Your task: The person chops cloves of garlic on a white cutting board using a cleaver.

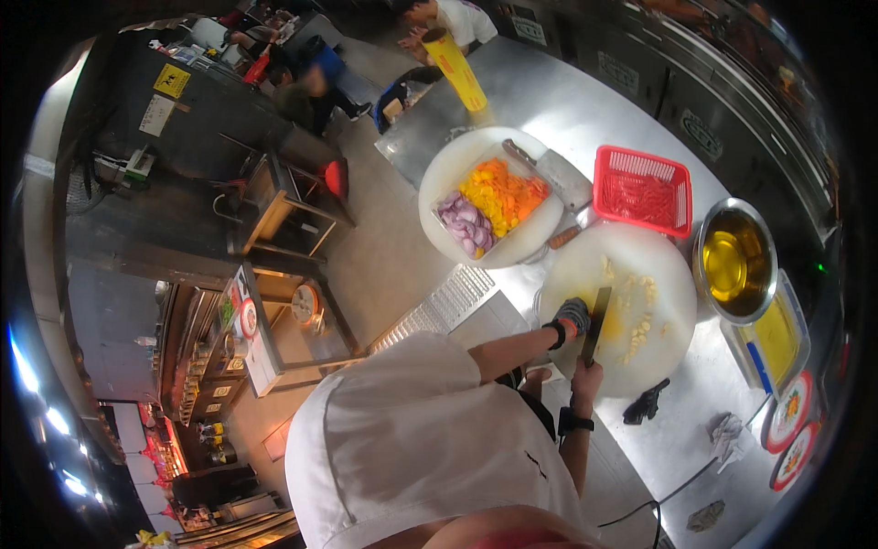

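Observation:
My right hand (586, 381), with a dark watch on the wrist, grips a cleaver (599, 321) over a round white chopping board (669, 274). My left hand (575, 314) wears a grey knit glove and rests on the board close beside the blade. Its fingers are bent, and whatever lies under them is hidden. Pale pieces that look like peeled garlic (639, 331) lie scattered to the right of the blade, with more pale bits (607, 267) beyond. A yellowish wet patch surrounds the blade.
Beyond stands a tray of sliced onion (466, 223), yellow (483, 195) and orange pieces (525, 195) on another board, beside a second cleaver (564, 177). Nearby are a red basket (643, 158), a metal oil bowl (768, 240), a plastic container (799, 343) and a crumpled cloth (727, 436). People are farther off.

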Available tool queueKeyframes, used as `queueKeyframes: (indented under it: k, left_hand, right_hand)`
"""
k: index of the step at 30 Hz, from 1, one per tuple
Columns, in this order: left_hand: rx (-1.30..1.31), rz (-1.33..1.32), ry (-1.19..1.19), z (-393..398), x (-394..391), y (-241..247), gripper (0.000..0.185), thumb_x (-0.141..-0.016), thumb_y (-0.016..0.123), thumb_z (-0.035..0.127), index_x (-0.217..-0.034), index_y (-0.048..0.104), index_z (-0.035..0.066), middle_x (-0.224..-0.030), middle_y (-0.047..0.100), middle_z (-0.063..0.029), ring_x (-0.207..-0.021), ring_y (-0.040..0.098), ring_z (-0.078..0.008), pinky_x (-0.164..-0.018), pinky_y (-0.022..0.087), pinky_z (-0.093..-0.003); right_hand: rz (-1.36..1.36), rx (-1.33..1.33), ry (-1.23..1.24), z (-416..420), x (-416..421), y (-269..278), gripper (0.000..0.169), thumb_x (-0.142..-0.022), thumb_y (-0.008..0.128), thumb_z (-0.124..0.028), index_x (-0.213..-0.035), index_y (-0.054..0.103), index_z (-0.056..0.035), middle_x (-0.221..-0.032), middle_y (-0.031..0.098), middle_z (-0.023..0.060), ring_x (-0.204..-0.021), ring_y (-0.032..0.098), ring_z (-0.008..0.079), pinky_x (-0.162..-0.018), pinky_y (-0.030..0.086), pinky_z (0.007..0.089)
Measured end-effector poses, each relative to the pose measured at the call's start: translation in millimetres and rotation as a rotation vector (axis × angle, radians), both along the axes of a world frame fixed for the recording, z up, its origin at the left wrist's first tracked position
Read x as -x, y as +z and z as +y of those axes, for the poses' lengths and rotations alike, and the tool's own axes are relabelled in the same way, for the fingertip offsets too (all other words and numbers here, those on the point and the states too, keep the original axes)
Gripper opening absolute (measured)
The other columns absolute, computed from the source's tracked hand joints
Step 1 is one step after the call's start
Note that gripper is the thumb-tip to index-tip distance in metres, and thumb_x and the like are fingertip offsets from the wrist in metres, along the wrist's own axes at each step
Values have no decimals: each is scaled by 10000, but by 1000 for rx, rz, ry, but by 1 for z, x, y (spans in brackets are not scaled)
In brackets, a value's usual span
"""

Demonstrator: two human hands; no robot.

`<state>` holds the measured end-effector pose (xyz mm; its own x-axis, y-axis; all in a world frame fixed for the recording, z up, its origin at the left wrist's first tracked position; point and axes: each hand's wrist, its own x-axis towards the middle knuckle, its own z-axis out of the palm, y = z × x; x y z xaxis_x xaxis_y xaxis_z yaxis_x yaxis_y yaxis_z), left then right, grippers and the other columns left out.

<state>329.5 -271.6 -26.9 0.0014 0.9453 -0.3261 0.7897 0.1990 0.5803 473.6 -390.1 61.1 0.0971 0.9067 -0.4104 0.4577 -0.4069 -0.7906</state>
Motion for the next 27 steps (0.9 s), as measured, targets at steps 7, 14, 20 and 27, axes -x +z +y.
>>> queueKeyframes:
  k: [7, 14, 20, 27]
  left_hand:
    - [-215, 317, -770, 9, -5, 14, 160, -764, 591, 246, -765, 722, 155, -849, 707, -56, -791, 669, -227, -726, 530, -357]
    - [420, -183, 87, 14, -14, 67, 143, -759, 640, 123, -657, 705, 47, -550, 634, -122, -482, 634, -239, -498, 507, -349]
    - [229, 131, -290, 17, -3, 53, 139, -712, 643, 133, -635, 686, 25, -550, 630, -120, -491, 638, -242, -511, 516, -351]
    - [448, 0, -116, 23, -9, 55, 154, -716, 655, 146, -654, 690, 8, -571, 641, -132, -524, 653, -246, -548, 526, -339]
  right_hand:
    - [-153, 107, -21, -14, -16, -31, 426, -833, 602, -377, -798, 652, 44, -712, 616, 279, -758, 631, 447, -611, 471, 485]
    - [-9, 108, -138, 10, 1, 12, 354, -832, 603, -315, -814, 638, 37, -695, 605, 257, -724, 616, 438, -631, 471, 466]
    - [-27, 80, -127, 14, 10, 25, 338, -824, 612, -291, -779, 625, 44, -687, 598, 262, -700, 614, 439, -627, 480, 472]
    - [-64, 74, -91, 19, 1, 19, 371, -833, 614, -329, -774, 636, 37, -693, 600, 259, -697, 616, 430, -624, 472, 469]
